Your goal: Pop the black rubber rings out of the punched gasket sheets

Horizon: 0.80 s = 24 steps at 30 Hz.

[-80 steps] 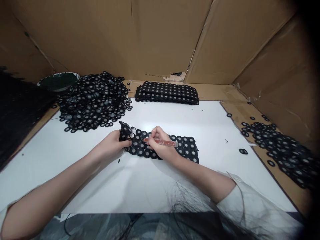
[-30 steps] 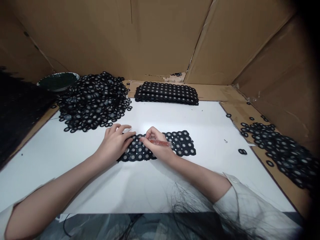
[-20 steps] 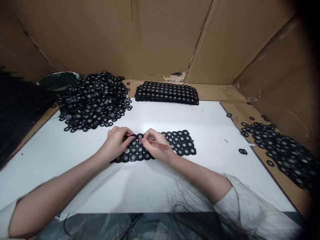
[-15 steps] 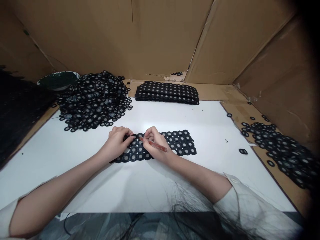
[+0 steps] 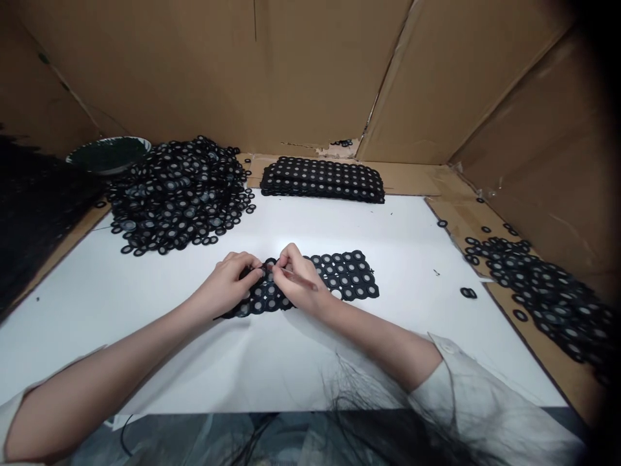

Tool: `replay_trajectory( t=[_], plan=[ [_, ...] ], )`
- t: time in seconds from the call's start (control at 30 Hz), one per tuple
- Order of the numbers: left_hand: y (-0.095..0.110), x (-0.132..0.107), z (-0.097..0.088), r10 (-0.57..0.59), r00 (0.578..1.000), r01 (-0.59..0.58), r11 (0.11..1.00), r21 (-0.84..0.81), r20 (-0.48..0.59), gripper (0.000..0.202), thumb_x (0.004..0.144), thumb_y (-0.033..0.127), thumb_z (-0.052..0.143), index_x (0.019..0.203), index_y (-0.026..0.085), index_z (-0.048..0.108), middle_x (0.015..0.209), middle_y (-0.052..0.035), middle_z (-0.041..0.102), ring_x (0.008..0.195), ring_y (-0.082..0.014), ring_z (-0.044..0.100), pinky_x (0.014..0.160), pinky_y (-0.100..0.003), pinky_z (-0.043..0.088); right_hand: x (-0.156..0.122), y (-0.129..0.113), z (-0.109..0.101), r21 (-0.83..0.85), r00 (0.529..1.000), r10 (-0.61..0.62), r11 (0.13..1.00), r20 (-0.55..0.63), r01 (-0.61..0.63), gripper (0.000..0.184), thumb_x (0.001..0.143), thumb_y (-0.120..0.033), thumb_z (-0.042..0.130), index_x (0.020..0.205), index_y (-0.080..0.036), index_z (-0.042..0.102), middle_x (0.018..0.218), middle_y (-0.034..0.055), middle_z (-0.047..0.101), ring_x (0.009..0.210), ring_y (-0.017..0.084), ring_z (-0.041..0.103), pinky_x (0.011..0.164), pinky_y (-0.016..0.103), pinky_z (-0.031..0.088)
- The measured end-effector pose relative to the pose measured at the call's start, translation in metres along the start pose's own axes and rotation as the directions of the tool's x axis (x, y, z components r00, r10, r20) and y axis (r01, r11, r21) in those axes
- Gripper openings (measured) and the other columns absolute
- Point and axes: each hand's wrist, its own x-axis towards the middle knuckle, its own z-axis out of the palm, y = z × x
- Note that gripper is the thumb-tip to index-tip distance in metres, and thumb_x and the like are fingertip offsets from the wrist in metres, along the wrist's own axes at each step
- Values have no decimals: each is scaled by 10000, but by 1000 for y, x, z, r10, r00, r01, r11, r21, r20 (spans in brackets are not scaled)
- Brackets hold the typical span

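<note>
Cardboard walls (image 5: 310,71): brown sheets stand behind and to the right of the work area, closing it in.
Bench (image 5: 194,362): a white sheet covers the middle, with bare cardboard showing along its far and right edges.
Loose pile (image 5: 177,194): a broad heap of black rings with pale centres lies at the far left of the bench, just beside a dark round dish (image 5: 107,154) behind it.
Right-hand pile (image 5: 543,291): more black rings are spread along the cardboard at the right edge, with a few strays (image 5: 468,292) lying apart on the white sheet.
Stacked sheets (image 5: 323,180): a neat flat stack of joined rings sits at the far centre, well apart from the hands.
Ring sheet (image 5: 344,277): one flat mat of joined black rings lies on the white sheet at the centre, its left part under both hands.
Left hand (image 5: 230,288): resting on the left end of the ring sheet, fingers curled and pinching at a ring near the top edge.
Right hand (image 5: 295,281): fingertips meet those of the left hand over the same spot, closed around a slim reddish tool (image 5: 301,279); the tool is mostly hidden by the fingers, so its tip cannot be made out.
Sleeve (image 5: 485,401): a pale sleeve covers the right upper arm at the bottom edge.
</note>
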Motion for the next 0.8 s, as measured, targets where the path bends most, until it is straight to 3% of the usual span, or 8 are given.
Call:
replay_trajectory(
  t=[0.13, 0.2, 0.37, 0.57, 0.7, 0.8],
  plan=[
    [-12, 7, -7, 7, 997, 1, 994, 110, -76, 188, 788, 350, 392, 755, 209, 512, 815, -13, 584, 879, -216, 461, 820, -382, 318, -1, 0, -10, 152, 996, 23, 988, -83, -10, 95, 755, -195, 413, 739, -211, 320, 665, -35, 423, 584, 93, 446, 553, 237, 344],
    [-17, 9, -6, 20, 996, -9, 992, 125, -86, 179, 793, 328, 391, 810, 211, 526, 786, -10, 581, 853, -208, 467, 816, -379, 320, -3, 1, -14, 131, 994, 33, 991, -102, -19, 96, 753, -177, 412, 731, -210, 324, 647, -38, 408, 563, 88, 422, 541, 236, 330],
    [-16, 8, 2, 69, 987, -42, 982, 185, -142, 316, 849, 306, 295, 1023, 270, 556, 849, -26, 571, 922, -219, 436, 845, -407, 289, -4, 2, -15, 34, 1000, 11, 999, -23, -10, 88, 754, -183, 425, 727, -208, 345, 614, -43, 404, 524, 81, 381, 507, 232, 296],
    [-6, 8, 10, 60, 978, -29, 988, 155, -202, 295, 805, 436, 383, 871, 234, 588, 902, -33, 556, 960, -233, 407, 848, -402, 285, -4, 1, -13, -25, 1000, 2, 1000, -17, -2, 81, 764, -205, 420, 728, -205, 348, 625, -45, 415, 519, 75, 378, 510, 231, 293],
    [-2, 12, 14, -23, 984, 43, 993, 111, -179, 237, 762, 410, 447, 793, 202, 556, 860, -37, 573, 946, -246, 414, 827, -410, 296, -5, 0, -14, -89, 1000, 19, 996, 7, -18, 59, 772, -215, 409, 742, -205, 359, 596, -48, 409, 492, 76, 369, 490, 229, 282],
    [3, 11, 14, -12, 986, 30, 994, 108, -166, 220, 783, 363, 408, 759, 196, 549, 847, -42, 579, 943, -248, 418, 815, -407, 301, -5, -1, -12, -152, 1000, 6, 988, 15, -4, 40, 769, -202, 398, 756, -212, 361, 556, -61, 388, 462, 78, 348, 478, 227, 268]
  ],
)
